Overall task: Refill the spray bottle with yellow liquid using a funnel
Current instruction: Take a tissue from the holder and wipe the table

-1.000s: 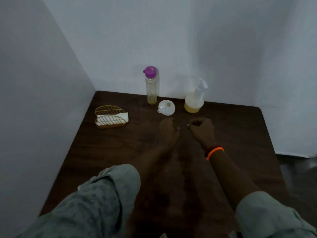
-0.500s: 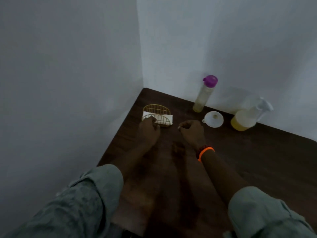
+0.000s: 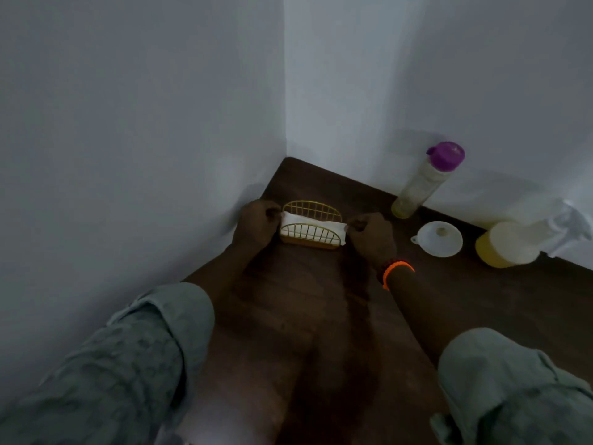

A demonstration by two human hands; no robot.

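My left hand (image 3: 256, 224) and right hand (image 3: 369, 234) pinch the two ends of the white napkin (image 3: 308, 223) in the one gold wire holder (image 3: 312, 224), far left on the dark table (image 3: 481, 303). Right of it stand one white funnel (image 3: 438, 238), one spray bottle (image 3: 513, 240) holding yellow liquid, and one purple-capped bottle (image 3: 423, 181) by the wall. Half a second ago my hands were short of the holder.

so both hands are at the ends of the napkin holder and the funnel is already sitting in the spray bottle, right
Not quite. The head view shows the funnel lying on the table beside the spray bottle, not in it. Both the left hand and right hand are at the napkin holder.
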